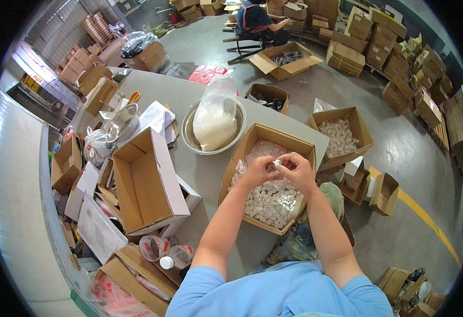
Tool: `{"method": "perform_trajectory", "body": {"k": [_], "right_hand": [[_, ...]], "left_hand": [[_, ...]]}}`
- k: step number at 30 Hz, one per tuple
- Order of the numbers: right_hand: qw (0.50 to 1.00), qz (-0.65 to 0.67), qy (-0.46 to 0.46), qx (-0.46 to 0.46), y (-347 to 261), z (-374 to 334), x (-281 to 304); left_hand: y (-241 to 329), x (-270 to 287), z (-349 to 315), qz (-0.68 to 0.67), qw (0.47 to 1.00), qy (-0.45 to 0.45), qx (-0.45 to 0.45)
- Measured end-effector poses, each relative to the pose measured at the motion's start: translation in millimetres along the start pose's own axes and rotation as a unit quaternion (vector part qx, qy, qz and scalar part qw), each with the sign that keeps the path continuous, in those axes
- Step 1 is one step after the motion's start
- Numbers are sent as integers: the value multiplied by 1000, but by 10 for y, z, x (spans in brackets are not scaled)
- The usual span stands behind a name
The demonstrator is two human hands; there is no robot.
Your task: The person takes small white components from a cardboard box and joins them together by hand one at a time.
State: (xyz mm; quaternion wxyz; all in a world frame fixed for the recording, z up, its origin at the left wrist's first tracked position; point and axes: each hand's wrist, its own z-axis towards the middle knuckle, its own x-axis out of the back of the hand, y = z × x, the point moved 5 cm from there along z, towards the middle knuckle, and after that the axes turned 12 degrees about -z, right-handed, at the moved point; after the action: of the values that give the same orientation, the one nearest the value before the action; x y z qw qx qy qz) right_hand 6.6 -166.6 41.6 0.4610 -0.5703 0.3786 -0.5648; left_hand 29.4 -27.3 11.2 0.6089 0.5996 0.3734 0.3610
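Over a cardboard box (231,182) on the grey table, my left hand (259,172) and my right hand (298,171) meet with fingertips closed. Between them is a small white piece (277,163), pinched from both sides; its exact kind is too small to tell. Many small round white pieces (274,205) fill the near part of the box beneath my wrists. Clear plastic film (266,148) lies in the far part of that box, and some shows just under my fingers.
Left of the box stands a metal bowl (187,138) with a clear bag of whitish material (214,127). An empty white-sided carton (144,185) lies farther left. Beyond the table's right edge is a box of small clear bags (342,134). A seated person (255,24) works at the back.
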Motion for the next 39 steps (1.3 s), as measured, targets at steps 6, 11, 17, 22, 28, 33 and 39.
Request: {"method": "perform_trajectory", "body": {"k": [6,11,17,22,28,33,39], "right_hand": [[994,-88,-40,47,-37,-18,-37],[998,-59,-35,6,24,-10,-29],[997,-4,19,-70,210,24,37],[999,25,-10,-43,90,10,6],[983,-160,-42,80,-72,-51,-72],[985,-148,-19,80,-91,-63,-44],[984,-138,-67,90,-63,-39,-63]], "left_hand": [[-322,27,33,-44,999,-25,-12],[-249,32,27,-74,997,-33,12],[-161,84,13,8,1000,-29,-4],[-140,50,-17,77,996,-36,33],[-111,14,-21,29,999,-39,9],[7,-53,-33,-54,996,-69,15],[-154,-38,-30,-86,988,-123,29]]}}
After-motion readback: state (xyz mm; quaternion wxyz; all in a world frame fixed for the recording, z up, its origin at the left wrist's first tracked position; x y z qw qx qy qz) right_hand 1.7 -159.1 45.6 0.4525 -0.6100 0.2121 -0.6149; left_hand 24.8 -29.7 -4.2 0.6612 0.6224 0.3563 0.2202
